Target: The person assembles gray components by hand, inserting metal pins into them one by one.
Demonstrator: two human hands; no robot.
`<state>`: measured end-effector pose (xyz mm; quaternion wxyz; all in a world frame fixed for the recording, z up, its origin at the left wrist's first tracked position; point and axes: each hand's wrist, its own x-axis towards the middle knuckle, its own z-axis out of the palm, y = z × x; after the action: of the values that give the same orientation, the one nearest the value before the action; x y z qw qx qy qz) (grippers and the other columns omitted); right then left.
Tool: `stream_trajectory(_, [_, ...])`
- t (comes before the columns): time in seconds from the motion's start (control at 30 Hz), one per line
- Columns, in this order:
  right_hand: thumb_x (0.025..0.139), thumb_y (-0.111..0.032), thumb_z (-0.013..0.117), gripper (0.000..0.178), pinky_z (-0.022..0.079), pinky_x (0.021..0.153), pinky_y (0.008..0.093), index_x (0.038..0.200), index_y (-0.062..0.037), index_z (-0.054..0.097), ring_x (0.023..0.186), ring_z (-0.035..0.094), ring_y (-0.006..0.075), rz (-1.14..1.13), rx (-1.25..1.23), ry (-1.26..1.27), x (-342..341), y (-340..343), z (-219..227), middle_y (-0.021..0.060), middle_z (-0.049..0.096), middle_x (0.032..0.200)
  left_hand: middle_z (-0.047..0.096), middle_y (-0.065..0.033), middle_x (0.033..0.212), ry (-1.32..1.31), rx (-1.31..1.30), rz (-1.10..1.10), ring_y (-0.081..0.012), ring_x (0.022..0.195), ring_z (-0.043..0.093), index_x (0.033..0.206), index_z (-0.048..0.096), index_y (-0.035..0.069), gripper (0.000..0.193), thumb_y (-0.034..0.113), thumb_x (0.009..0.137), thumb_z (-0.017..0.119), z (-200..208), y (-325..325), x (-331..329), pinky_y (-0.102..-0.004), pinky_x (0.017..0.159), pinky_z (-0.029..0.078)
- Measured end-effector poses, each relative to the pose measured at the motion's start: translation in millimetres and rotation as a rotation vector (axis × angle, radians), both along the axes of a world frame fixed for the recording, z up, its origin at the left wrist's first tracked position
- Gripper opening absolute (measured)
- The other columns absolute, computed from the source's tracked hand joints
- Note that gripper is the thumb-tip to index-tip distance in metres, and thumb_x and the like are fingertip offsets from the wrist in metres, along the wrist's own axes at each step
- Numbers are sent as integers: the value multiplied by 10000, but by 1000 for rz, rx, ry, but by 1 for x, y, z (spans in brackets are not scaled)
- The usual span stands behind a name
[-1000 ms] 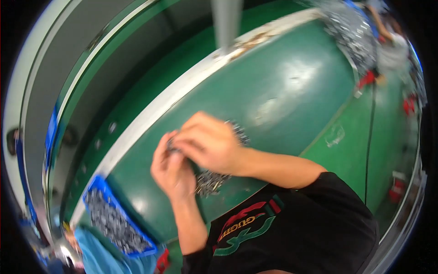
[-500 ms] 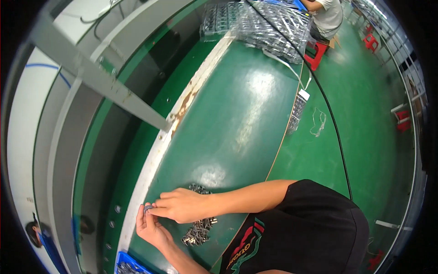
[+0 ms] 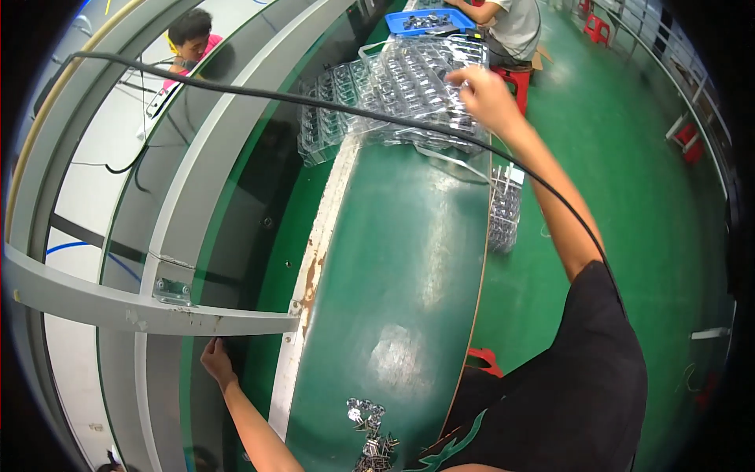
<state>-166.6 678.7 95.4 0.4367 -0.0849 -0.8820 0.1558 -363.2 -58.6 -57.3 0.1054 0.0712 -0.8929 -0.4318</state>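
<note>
My right hand (image 3: 486,98) is stretched out over the right side of a stack of clear plastic blister trays (image 3: 409,82) at the far end of the green bench. Its fingers are bent together, and whatever they may hold is too small to see. My left hand (image 3: 218,363) is closed beside the bench's left edge, just below a grey metal crossbar (image 3: 228,321). Anything in its fingers cannot be made out. Small metal parts (image 3: 376,452) lie in a loose pile on the near end of the bench.
A blue tray of parts (image 3: 429,22) stands beyond the blister trays, near a seated co-worker (image 3: 511,31). A black cable (image 3: 354,112) crosses the view. More blister trays (image 3: 505,208) hang by the bench's right edge. Another person (image 3: 191,43) is behind the frame at left.
My hands have parted from the small grey piece they were handling together. The right has reached far forward to the blister trays; the left has moved out past the bench's left edge. The view has shifted.
</note>
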Motion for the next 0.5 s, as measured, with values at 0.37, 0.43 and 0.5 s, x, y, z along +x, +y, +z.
stream_trajectory(0.37, [689, -164, 813, 460, 507, 916, 391, 1136, -106, 721, 1034, 638, 292, -29, 183, -885, -108, 149, 13, 179, 674, 1077, 633, -53, 993, 21, -68, -27, -102, 737, 529, 1144, 660, -16, 221, 79, 955, 594, 38, 1, 142, -238, 641, 431])
stream_trajectory(0.43, [692, -170, 819, 400, 512, 849, 365, 1070, -76, 726, 935, 646, 247, 20, 104, -851, -117, 163, 12, 143, 689, 982, 631, -78, 985, 103, -134, -45, -129, 793, 549, 1103, 663, -35, 199, 38, 933, 589, 40, -8, 194, -257, 690, 457])
stream_trajectory(0.5, [712, -173, 815, 267, 492, 699, 299, 901, -12, 716, 708, 615, 149, 144, -15, -677, -113, 168, 11, 50, 690, 760, 650, -141, 995, 107, -229, 4, -206, 852, 595, 1085, 671, -61, 205, 38, 918, 605, 58, 3, 241, -311, 764, 496])
